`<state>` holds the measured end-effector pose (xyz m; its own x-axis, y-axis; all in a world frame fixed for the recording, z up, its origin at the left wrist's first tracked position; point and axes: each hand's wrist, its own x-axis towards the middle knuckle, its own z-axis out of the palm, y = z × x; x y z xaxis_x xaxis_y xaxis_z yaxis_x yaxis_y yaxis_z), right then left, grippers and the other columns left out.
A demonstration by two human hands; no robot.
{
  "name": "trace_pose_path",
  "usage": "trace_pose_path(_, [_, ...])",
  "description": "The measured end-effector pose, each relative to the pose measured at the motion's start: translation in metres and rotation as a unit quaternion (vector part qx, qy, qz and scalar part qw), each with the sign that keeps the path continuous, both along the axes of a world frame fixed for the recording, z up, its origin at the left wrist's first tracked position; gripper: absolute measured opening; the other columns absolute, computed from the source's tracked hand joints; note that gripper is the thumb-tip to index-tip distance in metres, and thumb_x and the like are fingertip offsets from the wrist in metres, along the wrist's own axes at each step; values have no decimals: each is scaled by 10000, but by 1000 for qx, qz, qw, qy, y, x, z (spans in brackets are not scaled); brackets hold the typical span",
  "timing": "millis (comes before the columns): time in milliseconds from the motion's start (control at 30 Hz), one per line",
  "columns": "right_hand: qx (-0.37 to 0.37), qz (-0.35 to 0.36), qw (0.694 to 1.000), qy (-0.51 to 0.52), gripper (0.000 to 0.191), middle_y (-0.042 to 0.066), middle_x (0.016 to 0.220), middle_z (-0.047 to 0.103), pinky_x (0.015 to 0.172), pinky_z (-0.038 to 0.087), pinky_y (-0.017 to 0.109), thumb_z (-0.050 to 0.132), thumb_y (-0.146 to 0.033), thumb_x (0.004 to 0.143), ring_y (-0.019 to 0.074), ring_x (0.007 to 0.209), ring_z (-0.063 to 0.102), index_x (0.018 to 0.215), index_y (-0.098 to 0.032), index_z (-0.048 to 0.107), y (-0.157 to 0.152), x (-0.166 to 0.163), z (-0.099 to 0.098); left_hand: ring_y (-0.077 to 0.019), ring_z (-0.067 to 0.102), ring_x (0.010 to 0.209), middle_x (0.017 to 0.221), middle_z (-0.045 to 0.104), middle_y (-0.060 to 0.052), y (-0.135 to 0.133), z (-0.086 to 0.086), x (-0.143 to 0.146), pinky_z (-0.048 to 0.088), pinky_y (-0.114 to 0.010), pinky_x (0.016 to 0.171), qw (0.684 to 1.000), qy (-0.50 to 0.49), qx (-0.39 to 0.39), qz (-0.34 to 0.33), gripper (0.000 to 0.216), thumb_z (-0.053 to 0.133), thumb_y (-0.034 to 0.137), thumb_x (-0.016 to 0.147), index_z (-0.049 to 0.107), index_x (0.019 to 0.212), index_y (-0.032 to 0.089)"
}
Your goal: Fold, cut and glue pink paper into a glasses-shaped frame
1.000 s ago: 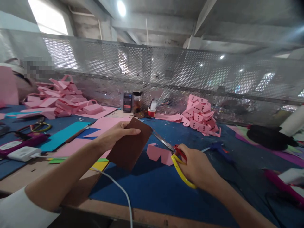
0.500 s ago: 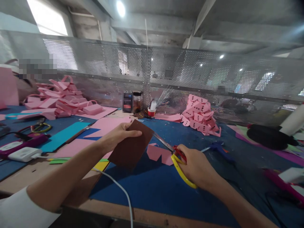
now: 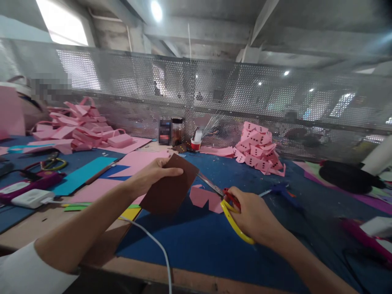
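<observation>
Fingers (image 3: 175, 171) grasp brown sheet and scissors over blue work surface

Left hand (image 3: 151, 173) pinches the brown sheet (image 3: 171, 188) by its left edge, thumb on top; right hand (image 3: 254, 210) is curled round the red and yellow handles of the scissors (image 3: 215, 187). Any writing on the dark panel (image 3: 165, 134) at the far side is blurred out; pink pieces in the far right pile (image 3: 256, 149) carry black dots. The sheet is held tilted above the blue work surface (image 3: 190, 249), its long axis running from near left to far right. The blades point far and left, their tip at the sheet's right corner; whether they touch cannot be told. Just beside them lies a notched pink piece (image 3: 200, 197).
</observation>
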<state>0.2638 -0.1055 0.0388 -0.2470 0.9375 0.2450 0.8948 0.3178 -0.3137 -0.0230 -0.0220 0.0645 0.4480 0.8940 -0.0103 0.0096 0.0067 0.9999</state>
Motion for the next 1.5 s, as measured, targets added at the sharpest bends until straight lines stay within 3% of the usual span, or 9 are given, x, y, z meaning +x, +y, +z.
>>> trace_pose_path(333, [12, 5, 1000, -15, 284, 17, 712, 653, 542, 172, 272, 457, -496, 903, 161, 604, 562, 857, -224, 525, -1, -3, -2, -202, 694, 800, 932, 745, -75, -10, 8, 8, 535, -248, 689, 998, 26, -2, -51, 279, 734, 292, 762, 707, 1006, 159])
trace_pose_path(667, [4, 0, 1000, -21, 287, 12, 715, 657, 540, 168, 273, 464, -507, 899, 160, 606, 562, 861, -229, 529, 1, -2, -4, -189, 703, 746, 953, 750, -79, -5, -2, 6, 543, -243, 657, 999, 24, -3, -48, 326, 740, 311, 754, 710, 1050, 178])
trace_pose_path(1500, [-8, -4, 1000, -30, 266, 9, 674, 650, 531, 163, 265, 454, -483, 907, 154, 570, 543, 855, -235, 534, 3, -2, -5, -194, 697, 714, 901, 756, -86, -8, 1, 10, 526, -235, 611, 998, 46, 7, -29, 304, 744, 338, 731, 729, 980, 164])
